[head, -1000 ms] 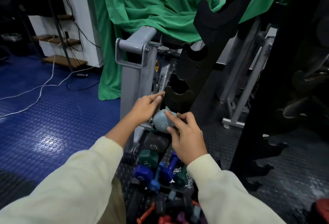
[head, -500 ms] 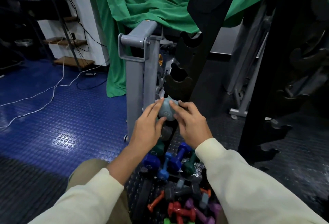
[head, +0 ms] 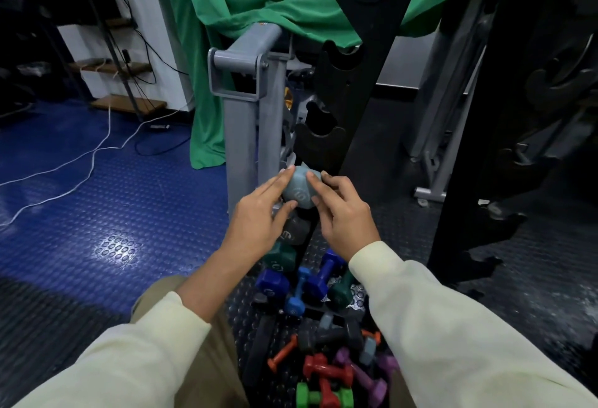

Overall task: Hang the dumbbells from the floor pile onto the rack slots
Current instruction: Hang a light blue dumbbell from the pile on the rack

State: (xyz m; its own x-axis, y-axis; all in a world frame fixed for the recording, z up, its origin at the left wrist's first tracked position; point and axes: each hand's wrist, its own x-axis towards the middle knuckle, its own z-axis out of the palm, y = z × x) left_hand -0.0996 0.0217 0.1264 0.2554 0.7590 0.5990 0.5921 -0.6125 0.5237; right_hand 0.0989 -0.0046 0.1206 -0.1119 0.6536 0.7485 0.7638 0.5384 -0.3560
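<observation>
Cradling a grey-blue dumbbell (head: 299, 189) between left hand (head: 259, 218) and right hand (head: 344, 213), the person is seating it low on the rack (head: 326, 135); three hang beneath, many are waiting in the floor pile (head: 326, 356).

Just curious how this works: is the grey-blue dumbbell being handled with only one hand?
No, both the left hand and the right hand have their fingers on the grey-blue dumbbell at the rack.

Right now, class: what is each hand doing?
Left hand: fingers and thumb pinch the grey dumbbell.
Right hand: fingers curled on the same dumbbell.
</observation>
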